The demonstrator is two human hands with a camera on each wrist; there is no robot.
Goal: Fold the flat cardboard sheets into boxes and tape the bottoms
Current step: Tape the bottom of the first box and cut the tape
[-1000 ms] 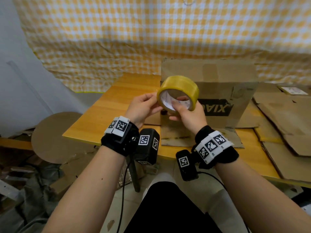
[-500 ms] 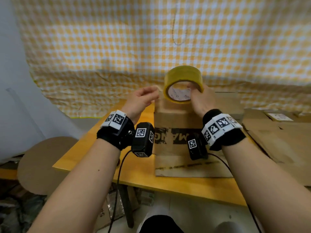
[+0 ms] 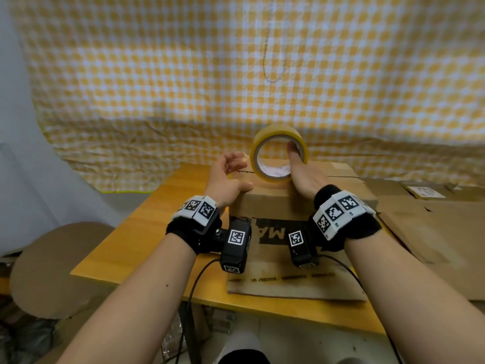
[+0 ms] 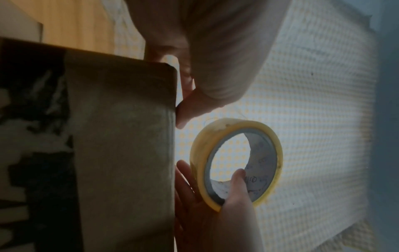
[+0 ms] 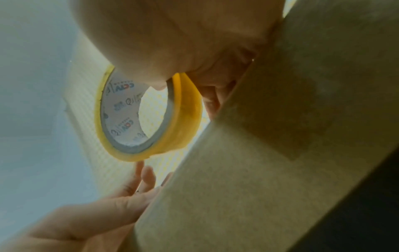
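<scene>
Two hands work at the top of the upended cardboard box (image 3: 296, 203) standing on the wooden surface (image 3: 147, 232). The right hand (image 3: 305, 177) grips the yellow tape roll (image 3: 278, 156), thumb hooked through its core, just over the flap seam. The left hand (image 3: 228, 179), fingers loose and holding nothing, rests at the box's left edge. Best to anchor the tape end firmly past the edge, then draw the roll straight along the seam.
</scene>
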